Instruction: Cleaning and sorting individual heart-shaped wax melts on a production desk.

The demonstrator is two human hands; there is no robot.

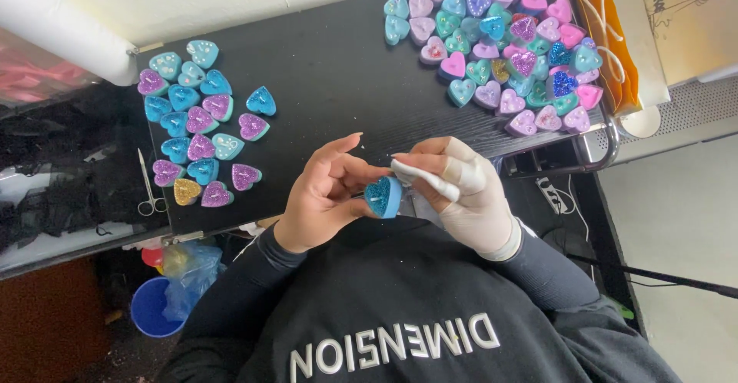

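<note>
Taking the black table (330, 76) as my landmark & going left to right: off its left edge I see small scissors (147, 187), below them a blue cup (150, 306) on the floor. On the table's left part sits a small cluster of heart-shaped pieces (200, 122), blue, teal & purple w/ glitter. In front of the table's near edge, approx centre, the left hand (327, 195) pinches a blue glitter heart (383, 196) between thumb & curled fingers. Touching it from the right is a white wipe (419, 175), gripped by the gloved right hand (473, 195), fingers closed round it. I judge the step in hand as wiping the heart's rim; next move wants a firm pinch & light, even rubbing. On the table's right part: the bigger heart pile (500, 37), w/ an orange bag (607, 29) just beyond.
</note>
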